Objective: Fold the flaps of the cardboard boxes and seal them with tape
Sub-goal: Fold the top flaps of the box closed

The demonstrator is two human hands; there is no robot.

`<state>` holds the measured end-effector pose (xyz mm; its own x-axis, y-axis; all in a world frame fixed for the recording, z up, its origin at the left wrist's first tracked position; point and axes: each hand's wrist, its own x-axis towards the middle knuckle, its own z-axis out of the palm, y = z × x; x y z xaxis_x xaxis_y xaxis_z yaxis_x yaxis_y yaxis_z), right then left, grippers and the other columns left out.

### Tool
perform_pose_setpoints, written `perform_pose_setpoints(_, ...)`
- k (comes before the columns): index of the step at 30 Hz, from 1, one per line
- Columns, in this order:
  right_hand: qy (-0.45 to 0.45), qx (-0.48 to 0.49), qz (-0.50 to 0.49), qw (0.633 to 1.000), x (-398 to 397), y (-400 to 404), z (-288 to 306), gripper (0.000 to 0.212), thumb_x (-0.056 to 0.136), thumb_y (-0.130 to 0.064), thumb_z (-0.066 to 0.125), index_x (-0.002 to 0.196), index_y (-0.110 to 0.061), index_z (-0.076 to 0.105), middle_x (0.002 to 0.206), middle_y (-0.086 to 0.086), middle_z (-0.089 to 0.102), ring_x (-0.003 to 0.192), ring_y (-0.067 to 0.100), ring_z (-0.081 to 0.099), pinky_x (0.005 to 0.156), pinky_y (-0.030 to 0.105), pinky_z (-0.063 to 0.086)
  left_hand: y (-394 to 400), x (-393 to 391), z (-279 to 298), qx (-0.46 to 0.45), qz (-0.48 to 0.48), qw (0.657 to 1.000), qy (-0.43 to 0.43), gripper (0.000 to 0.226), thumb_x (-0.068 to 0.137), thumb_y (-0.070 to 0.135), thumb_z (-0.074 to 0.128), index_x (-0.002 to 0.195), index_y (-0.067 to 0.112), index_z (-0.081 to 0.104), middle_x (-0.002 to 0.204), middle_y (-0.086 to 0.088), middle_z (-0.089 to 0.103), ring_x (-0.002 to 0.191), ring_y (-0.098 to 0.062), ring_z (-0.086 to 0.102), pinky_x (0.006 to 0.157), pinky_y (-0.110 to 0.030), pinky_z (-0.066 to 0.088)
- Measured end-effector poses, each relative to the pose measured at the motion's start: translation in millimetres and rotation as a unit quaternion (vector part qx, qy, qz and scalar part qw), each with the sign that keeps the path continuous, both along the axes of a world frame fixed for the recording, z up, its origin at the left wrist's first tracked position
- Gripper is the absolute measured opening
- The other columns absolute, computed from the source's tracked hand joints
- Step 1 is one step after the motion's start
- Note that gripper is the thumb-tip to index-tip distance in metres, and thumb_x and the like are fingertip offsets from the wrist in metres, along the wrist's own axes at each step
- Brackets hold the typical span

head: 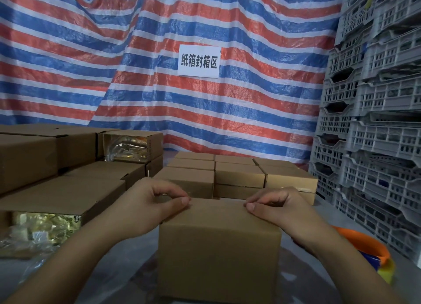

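A brown cardboard box (218, 249) stands right in front of me on the grey table, its near face toward me. My left hand (150, 203) grips the box's top left edge, thumb on the near side and fingers curled over the far side. My right hand (278, 205) grips the top right edge the same way. The box top and its flaps are hidden from this angle. An orange, blue and yellow tape dispenser (373, 256) lies on the table to the right of the box.
Several closed small boxes (239, 173) are stacked behind. Larger boxes (57, 194) stand at left, some showing gold foil packs (45, 221). Grey plastic crates (376, 144) are stacked along the right. A striped tarp (159, 87) with a white sign (198, 61) hangs behind.
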<state>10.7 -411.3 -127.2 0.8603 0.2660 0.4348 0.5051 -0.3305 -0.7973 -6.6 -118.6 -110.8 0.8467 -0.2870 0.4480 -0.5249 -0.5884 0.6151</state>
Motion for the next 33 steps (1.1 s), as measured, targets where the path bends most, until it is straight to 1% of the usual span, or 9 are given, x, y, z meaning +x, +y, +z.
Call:
perform_pose_setpoints(2, -0.012, -0.021, 0.001, 1.000, 1, -2, 0, 0.013, 0.087, -0.024, 0.074, 0.078, -0.028, 0.082, 0.100, -0.007, 0.075, 0.094, 0.008, 0.069, 0.080, 0.024, 0.052, -7, -8, 15, 0.133, 0.015, 0.991, -0.026, 0.013, 0.091, 0.046, 0.055, 0.091, 0.045, 0.068, 0.093, 0.027, 0.065, 0.092, 0.010, 0.058, 0.079, -0.018, 0.047)
perform_pose_setpoints(5, -0.026, -0.020, 0.009, 0.999, 1, -2, 1, 0.016, 0.088, -0.022, 0.074, 0.078, -0.031, 0.082, 0.100, -0.006, 0.076, 0.092, 0.009, 0.070, 0.076, 0.023, 0.054, -38, -21, 27, 0.250, 0.002, 0.967, -0.042, 0.055, 0.082, 0.077, 0.034, 0.129, 0.052, 0.048, 0.125, 0.037, 0.048, 0.116, 0.010, 0.046, 0.093, -0.019, 0.038)
perform_pose_setpoints(9, -0.041, -0.001, 0.022, 0.999, 2, -2, -3, 0.006, 0.084, -0.031, 0.077, 0.082, -0.029, 0.082, 0.100, -0.001, 0.076, 0.094, 0.015, 0.072, 0.080, 0.026, 0.057, -81, -22, 23, 0.379, -0.015, 0.925, -0.029, 0.087, 0.079, 0.086, 0.029, 0.152, 0.042, 0.012, 0.162, 0.017, 0.009, 0.147, -0.009, 0.012, 0.110, -0.032, 0.007)
perform_pose_setpoints(13, -0.028, 0.016, 0.013, 0.999, 2, -1, -4, 0.023, 0.074, -0.049, 0.077, 0.085, -0.029, 0.082, 0.098, -0.002, 0.076, 0.094, 0.012, 0.072, 0.078, 0.023, 0.055, -84, -15, 11, 0.400, -0.004, 0.917, 0.001, 0.080, 0.087, 0.080, 0.023, 0.154, 0.039, 0.007, 0.163, 0.012, 0.009, 0.149, -0.012, 0.011, 0.118, -0.042, 0.011)
perform_pose_setpoints(19, 0.013, -0.076, -0.065, 0.995, -3, -7, 13, 0.031, 0.092, -0.053, 0.060, 0.089, -0.028, 0.079, 0.092, -0.004, 0.076, 0.092, 0.009, 0.069, 0.084, 0.029, 0.051, -79, -10, 1, 0.404, -0.007, 0.915, -0.004, 0.076, 0.086, 0.081, 0.014, 0.152, 0.044, 0.004, 0.162, 0.018, 0.006, 0.148, -0.007, 0.009, 0.118, -0.039, 0.008)
perform_pose_setpoints(22, -0.036, -0.284, -0.269, 0.920, -6, -39, 29, 0.042, 0.094, -0.058, 0.052, 0.080, -0.021, 0.065, 0.080, -0.001, 0.067, 0.075, 0.016, 0.062, 0.061, 0.030, 0.044, -79, -13, 3, 0.399, -0.016, 0.917, -0.003, 0.078, 0.085, 0.080, 0.013, 0.153, 0.043, 0.004, 0.162, 0.017, 0.006, 0.148, -0.005, 0.009, 0.118, -0.037, 0.007)
perform_pose_setpoints(26, 0.077, -0.482, -0.410, 0.770, -21, -87, 23, 0.049, 0.094, -0.069, 0.035, 0.097, -0.026, 0.058, 0.113, 0.004, 0.068, 0.094, 0.022, 0.063, 0.074, 0.036, 0.049, -78, -17, 3, 0.402, -0.017, 0.916, -0.010, 0.081, 0.085, 0.080, 0.012, 0.154, 0.039, 0.003, 0.162, 0.016, 0.003, 0.148, -0.004, 0.006, 0.117, -0.035, 0.007)
perform_pose_setpoints(31, 0.164, -0.487, -0.419, 0.748, -25, -102, -18, 0.057, 0.085, -0.082, 0.035, 0.088, -0.028, 0.051, 0.082, -0.008, 0.055, 0.077, 0.012, 0.055, 0.073, 0.032, 0.044, -78, -20, 2, 0.399, -0.018, 0.917, -0.008, 0.080, 0.086, 0.079, 0.012, 0.154, 0.038, 0.000, 0.162, 0.017, 0.000, 0.148, -0.004, 0.004, 0.118, -0.035, 0.004)
perform_pose_setpoints(33, 0.143, -0.505, -0.439, 0.729, -21, -98, -31, 0.050, 0.087, -0.078, 0.038, 0.093, -0.030, 0.053, 0.087, -0.011, 0.057, 0.080, 0.011, 0.055, 0.092, 0.038, 0.039, -78, -21, 2, 0.401, -0.015, 0.916, -0.010, 0.081, 0.086, 0.079, 0.012, 0.154, 0.038, 0.000, 0.162, 0.017, 0.000, 0.148, -0.004, 0.004, 0.118, -0.036, 0.005)
